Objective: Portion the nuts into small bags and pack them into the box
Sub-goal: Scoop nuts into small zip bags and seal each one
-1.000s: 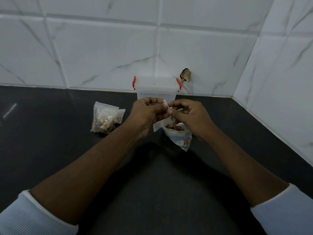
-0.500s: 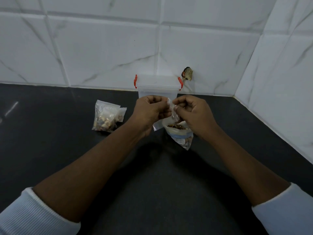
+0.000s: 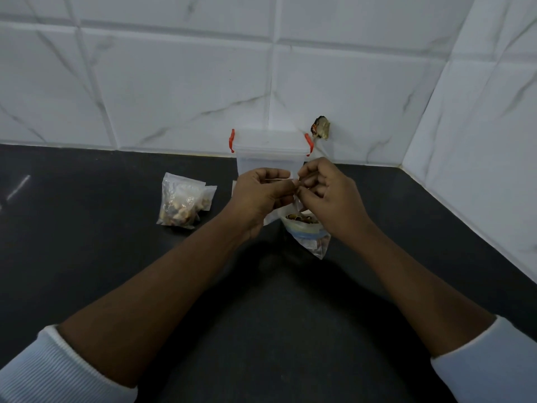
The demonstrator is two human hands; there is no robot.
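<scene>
Left hand (image 3: 259,196) and right hand (image 3: 329,200) largely hide the small bag (image 3: 270,218).

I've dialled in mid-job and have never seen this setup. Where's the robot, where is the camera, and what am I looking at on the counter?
There is no robot here: a person works with two bare hands. The camera is worn on the person's head and looks forward and down, so both arms reach in from the bottom of the view. The left hand and the right hand meet in the middle and together pinch a small clear bag near its top. Whether it holds any nuts yet cannot be told. Just below the right hand, an open larger bag of nuts sits on the dark counter. To the left lie filled small bags. At the back, against the tiled wall, stands a clear box with red clips.
</scene>
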